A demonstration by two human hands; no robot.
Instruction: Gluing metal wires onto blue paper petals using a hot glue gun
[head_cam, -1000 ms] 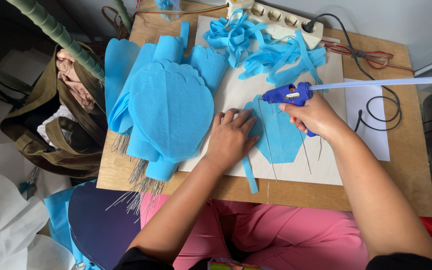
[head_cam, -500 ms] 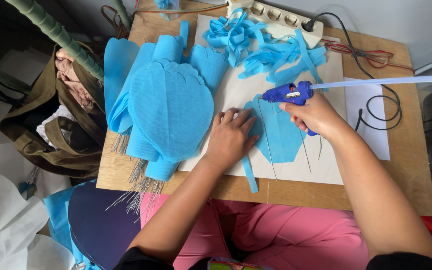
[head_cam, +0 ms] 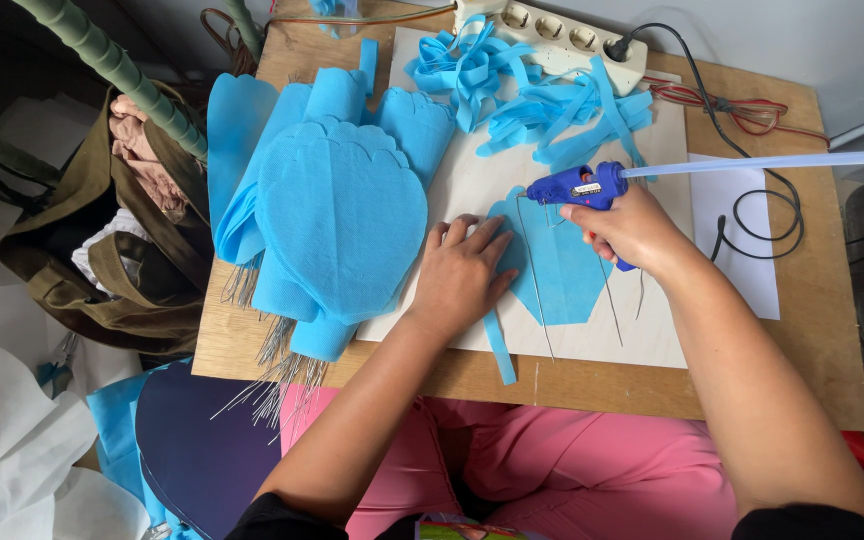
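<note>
Blue paper petal (head_cam: pixel 552 265) lies flat on the white board (head_cam: pixel 652 330), thin wires (head_cam: pixel 534 270) across it. Left of the petal, the left hand (head_cam: pixel 462 275) presses its edge with fingers spread flat, gripping nothing. Above the petal's right side, the right hand (head_cam: pixel 637 230) closes around a blue glue gun (head_cam: pixel 577 186), nozzle pointing left. Hot glue could likely drip onto the nearby fingers, or the wire could shift if pressure slackens. Further left sits a stack of finished petals (head_cam: pixel 337 220).
</note>
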